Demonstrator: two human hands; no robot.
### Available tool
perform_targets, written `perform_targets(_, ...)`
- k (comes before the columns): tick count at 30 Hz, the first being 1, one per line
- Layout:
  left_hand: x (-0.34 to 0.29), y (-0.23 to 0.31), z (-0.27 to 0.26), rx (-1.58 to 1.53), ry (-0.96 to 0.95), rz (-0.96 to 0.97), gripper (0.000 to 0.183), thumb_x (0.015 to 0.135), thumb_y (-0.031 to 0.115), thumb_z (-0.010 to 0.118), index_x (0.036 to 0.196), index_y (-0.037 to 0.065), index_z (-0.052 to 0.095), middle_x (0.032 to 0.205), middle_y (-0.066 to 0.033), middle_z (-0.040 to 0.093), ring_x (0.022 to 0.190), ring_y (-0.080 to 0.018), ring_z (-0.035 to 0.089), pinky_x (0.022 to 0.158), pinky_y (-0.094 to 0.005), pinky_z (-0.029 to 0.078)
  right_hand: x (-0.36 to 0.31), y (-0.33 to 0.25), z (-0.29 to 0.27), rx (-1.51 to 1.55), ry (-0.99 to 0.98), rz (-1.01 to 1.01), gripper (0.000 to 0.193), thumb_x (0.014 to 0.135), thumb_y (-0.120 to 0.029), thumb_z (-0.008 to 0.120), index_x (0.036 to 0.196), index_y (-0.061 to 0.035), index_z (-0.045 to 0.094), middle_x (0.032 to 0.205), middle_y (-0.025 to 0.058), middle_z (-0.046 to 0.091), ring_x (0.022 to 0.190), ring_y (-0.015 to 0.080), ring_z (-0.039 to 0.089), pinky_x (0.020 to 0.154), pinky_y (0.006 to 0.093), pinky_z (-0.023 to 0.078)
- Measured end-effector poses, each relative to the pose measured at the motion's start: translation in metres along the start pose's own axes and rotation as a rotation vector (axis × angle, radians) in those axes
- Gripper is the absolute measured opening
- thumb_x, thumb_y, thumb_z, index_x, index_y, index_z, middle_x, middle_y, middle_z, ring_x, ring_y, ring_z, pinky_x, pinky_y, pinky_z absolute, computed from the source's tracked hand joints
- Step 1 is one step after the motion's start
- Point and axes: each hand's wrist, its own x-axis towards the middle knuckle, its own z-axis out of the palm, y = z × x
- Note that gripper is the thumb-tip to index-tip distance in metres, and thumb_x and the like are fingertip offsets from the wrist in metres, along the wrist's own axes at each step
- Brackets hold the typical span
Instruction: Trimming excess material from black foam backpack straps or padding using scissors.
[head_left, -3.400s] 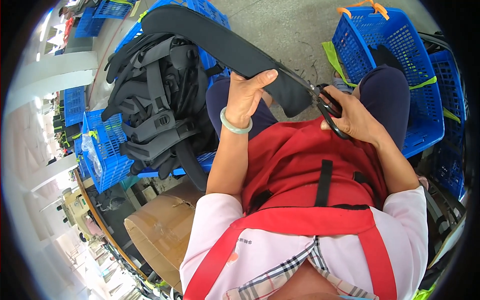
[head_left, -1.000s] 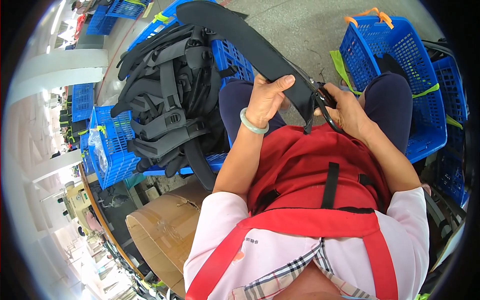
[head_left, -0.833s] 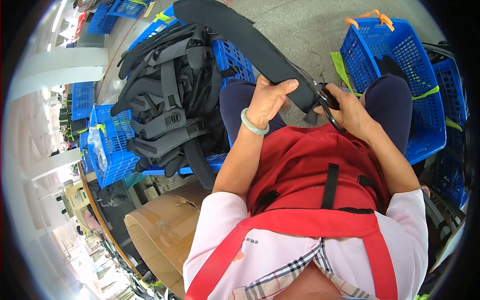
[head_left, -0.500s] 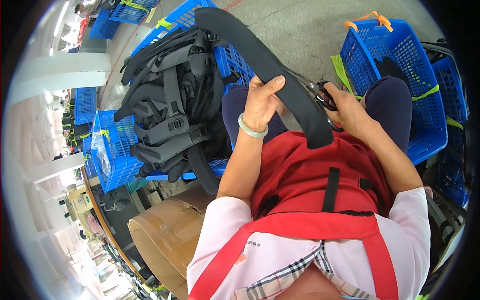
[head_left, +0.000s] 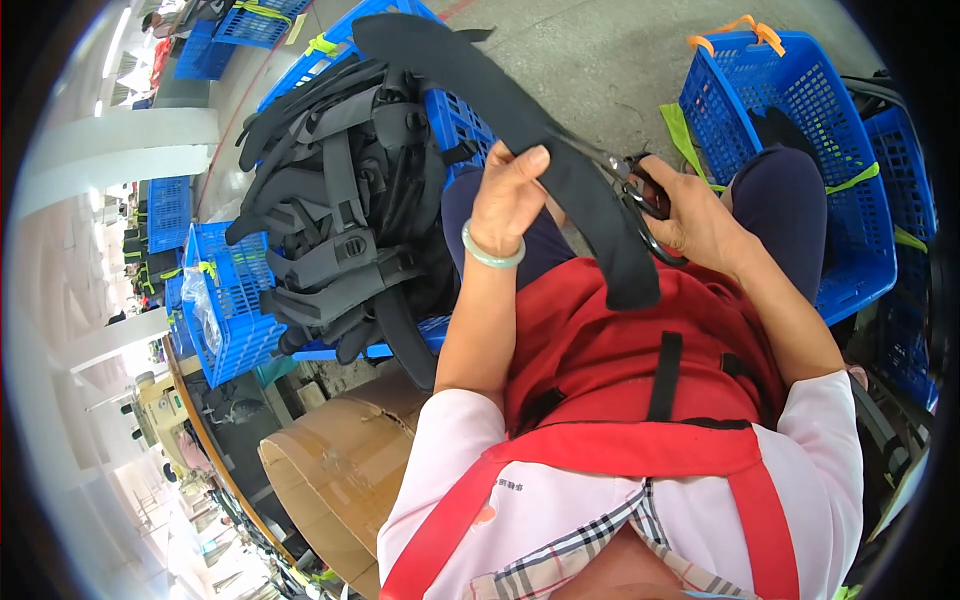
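My left hand (head_left: pixel 508 195) is clamped on the long, curved, dark-grey padded strap (head_left: pixel 500 95), thumb over the near face. The strap slants across in front of me, from above the left-hand basket down to my lap, its lower end over my red fabric apron (head_left: pixel 600 370). My right hand (head_left: pixel 700 220) is closed around the black-handled metal scissors (head_left: pixel 622 167), which lie against the strap's right edge.

Close on my left, a heap of dark-grey padded straps with buckles (head_left: pixel 340 190) fills a blue plastic lattice basket (head_left: pixel 465 120); the upper end of my strap hangs over that side. A brown cardboard box (head_left: pixel 340 450) sits near my left elbow, and beyond the heap stands another blue crate (head_left: pixel 240 300) with a clear plastic bag (head_left: pixel 198 300) on it. On my right, just beside my knee, is a blue lattice basket (head_left: pixel 850 230) with an orange tie (head_left: pixel 757 35) and lime-yellow strips (head_left: pixel 680 140).

The strap hides most of my left fingers, and I can't tell how far the blades are apart. A thin dark strip (head_left: pixel 475 35) juts out behind the strap; what it belongs to is unclear. My knee partly covers the dark pieces (head_left: pixel 780 130) inside the right basket. A cream-coloured machine (head_left: pixel 160 410) at far left is small and washed out.
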Motion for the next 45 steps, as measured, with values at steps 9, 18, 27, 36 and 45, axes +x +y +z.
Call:
perform_targets(9,0.002,-0.015,-0.007,0.113,0.041,0.052,0.021,0.079,-0.009,0.067,0.094,0.005,0.067,0.092,-0.0053,0.069,0.083,-0.0152,0.066,0.079,-0.0296,0.054,0.0,0.003,0.003,-0.032,0.006,-0.082,0.051,0.079,-0.028,0.071,0.109,-0.0021,0.038,0.077,0.0194,0.056,0.081,0.0444,0.057,0.068,0.0459,0.044)
perform_targets(18,-0.001,-0.018,-0.007,0.031,-0.043,0.034,0.023,0.08,-0.007,0.067,0.1,0.006,0.066,0.097,-0.0052,0.069,0.088,-0.0164,0.066,0.083,-0.032,0.053,0.0,0.016,0.012,0.003,0.075,-0.05,0.038,0.086,-0.027,0.067,0.105,-0.0014,0.046,0.07,0.0234,0.053,0.07,0.0427,0.055,0.062,0.0445,0.042)
perform_targets(27,0.011,-0.011,-0.015,0.037,0.0,0.088,0.019,0.082,-0.001,0.068,0.1,0.004,0.068,0.106,-0.0099,0.067,0.097,-0.0214,0.063,0.09,-0.037,0.05,-0.001,0.017,0.015,-0.006,0.122,-0.046,0.033,0.085,-0.019,0.066,0.104,-0.0024,0.046,0.078,0.0227,0.059,0.078,0.0434,0.058,0.066,0.0447,0.044)
perform_targets(36,0.006,-0.016,-0.017,0.102,-0.01,0.107,0.02,0.081,-0.004,0.068,0.099,0.005,0.069,0.104,-0.008,0.068,0.096,-0.02,0.064,0.089,-0.0367,0.051,0.002,0.011,0.014,-0.088,0.149,-0.093,0.036,0.084,-0.018,0.065,0.107,-0.0019,0.044,0.082,0.0245,0.06,0.082,0.046,0.058,0.069,0.0468,0.044)
perform_targets(45,0.002,-0.021,-0.007,0.064,-0.03,0.082,0.021,0.081,-0.008,0.066,0.097,0.006,0.068,0.093,-0.0048,0.069,0.085,-0.0145,0.066,0.081,-0.0306,0.053,0.002,0.009,0.013,-0.072,0.196,-0.091,0.031,0.084,-0.016,0.066,0.105,-0.0011,0.049,0.076,0.0241,0.06,0.077,0.0449,0.058,0.065,0.0457,0.045)
